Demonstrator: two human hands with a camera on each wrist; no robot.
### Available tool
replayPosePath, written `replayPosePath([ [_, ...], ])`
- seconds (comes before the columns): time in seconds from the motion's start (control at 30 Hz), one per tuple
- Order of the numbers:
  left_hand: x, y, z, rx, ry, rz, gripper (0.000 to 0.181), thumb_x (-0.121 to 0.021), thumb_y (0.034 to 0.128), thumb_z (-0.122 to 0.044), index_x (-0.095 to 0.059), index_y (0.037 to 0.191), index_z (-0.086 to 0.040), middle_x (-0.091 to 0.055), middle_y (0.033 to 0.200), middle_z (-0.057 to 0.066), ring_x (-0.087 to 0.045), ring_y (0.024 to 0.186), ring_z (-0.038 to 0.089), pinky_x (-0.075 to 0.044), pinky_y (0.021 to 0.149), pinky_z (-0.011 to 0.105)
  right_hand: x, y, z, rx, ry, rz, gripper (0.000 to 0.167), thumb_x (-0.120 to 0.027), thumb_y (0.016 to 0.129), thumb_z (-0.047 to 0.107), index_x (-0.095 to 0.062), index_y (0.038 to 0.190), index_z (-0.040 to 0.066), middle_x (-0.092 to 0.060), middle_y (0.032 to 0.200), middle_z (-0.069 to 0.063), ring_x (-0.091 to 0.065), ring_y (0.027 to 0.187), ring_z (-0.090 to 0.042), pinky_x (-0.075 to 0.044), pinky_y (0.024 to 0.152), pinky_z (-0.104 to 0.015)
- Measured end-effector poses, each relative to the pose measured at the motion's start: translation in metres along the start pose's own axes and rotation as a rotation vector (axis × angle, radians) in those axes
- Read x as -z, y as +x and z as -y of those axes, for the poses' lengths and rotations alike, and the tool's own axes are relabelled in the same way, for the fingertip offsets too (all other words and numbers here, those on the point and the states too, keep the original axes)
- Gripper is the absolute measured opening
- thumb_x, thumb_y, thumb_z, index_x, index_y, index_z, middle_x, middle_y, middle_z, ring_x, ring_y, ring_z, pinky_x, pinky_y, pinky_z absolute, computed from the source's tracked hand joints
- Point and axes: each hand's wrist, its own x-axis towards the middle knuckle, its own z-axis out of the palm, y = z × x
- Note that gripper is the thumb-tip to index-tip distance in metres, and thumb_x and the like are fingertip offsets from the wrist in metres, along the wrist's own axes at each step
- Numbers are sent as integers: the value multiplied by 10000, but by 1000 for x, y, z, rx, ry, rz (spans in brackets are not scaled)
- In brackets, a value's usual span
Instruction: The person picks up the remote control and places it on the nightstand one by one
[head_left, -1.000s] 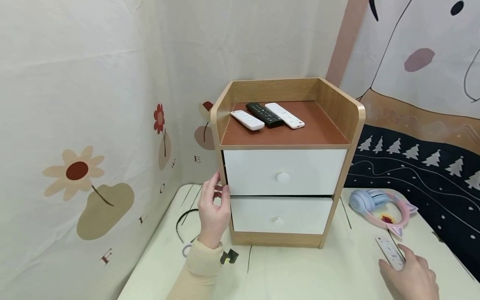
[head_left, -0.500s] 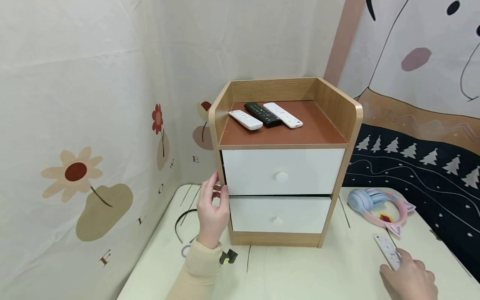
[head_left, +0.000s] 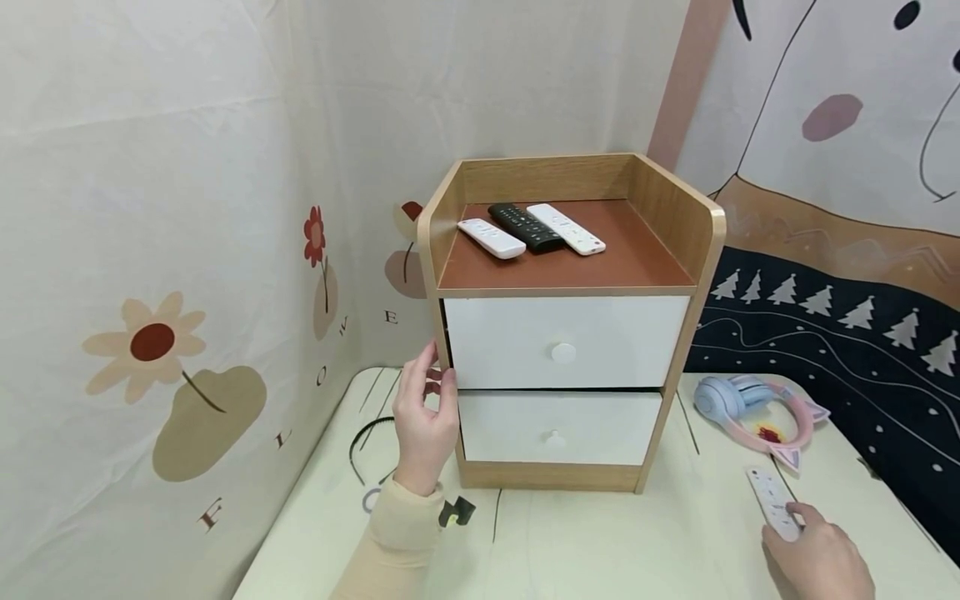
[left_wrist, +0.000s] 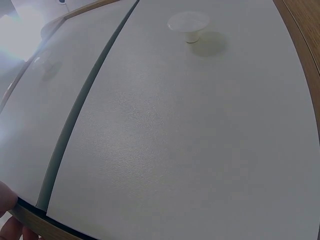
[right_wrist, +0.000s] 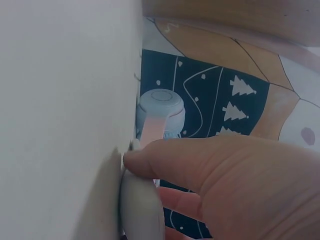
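My left hand (head_left: 424, 429) holds the left side edge of a small wooden cabinet (head_left: 551, 477), thumb at the front and fingers round the side. The left wrist view shows the thumb (left_wrist: 6, 197) and fingertips by that edge. My right hand (head_left: 821, 557) pinches the near end of a white remote control (head_left: 771, 498) lying on the table at the right. In the right wrist view the remote (right_wrist: 142, 207) sits between thumb and fingers. On the cabinet's brown top lie a short white remote (head_left: 492, 239), a black remote (head_left: 527, 227) and a longer white remote (head_left: 566, 229).
Two white drawers with round knobs, upper (head_left: 495, 342) and lower (head_left: 510, 425), appear closed. Cat-ear headphones (head_left: 806, 421) lie right of the cabinet. A dark headband (head_left: 356, 450) lies at the left. Printed cloth (head_left: 247, 208) hangs behind the pale table (head_left: 585, 550).
My right hand has closed its fingers round the near end of the remote on the table, which has shifted only slightly. The left hand stays on the cabinet edge.
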Motion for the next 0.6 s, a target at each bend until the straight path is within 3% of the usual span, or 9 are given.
replayPosePath([
  [0.13, 0, 0, 0, -1, 0, -2, 454, -652, 1044, 46, -629, 1497, 28, -720, 1260, 213, -685, 924, 289, -572, 798, 149, 2, -3, 3, 15, 22, -2, 693, -736, 968, 368, -524, 1441, -92, -648, 1258, -435, -692, 1014, -543, -571, 891, -656],
  [0.37, 0, 0, -1, 23, 0, 2, 468, -642, 1039, 69, -613, 1505, 41, -708, 1271, 225, -676, 936, 276, -558, 817, 121, 7, -9, 12, 82, 77, -2, 641, -745, 972, 456, -639, 1347, -53, -722, 1168, -372, -719, 863, -383, -558, 815, -579],
  [0.6, -1, 0, -1, 31, -9, 8, 467, -640, 1043, 63, -616, 1508, 29, -707, 1275, 213, -666, 937, 263, -553, 814, 123, 11, -17, 23, 146, 89, -62, 600, -747, 991, 458, -671, 1328, -32, -735, 1188, -375, -739, 870, -432, -557, 812, -597],
])
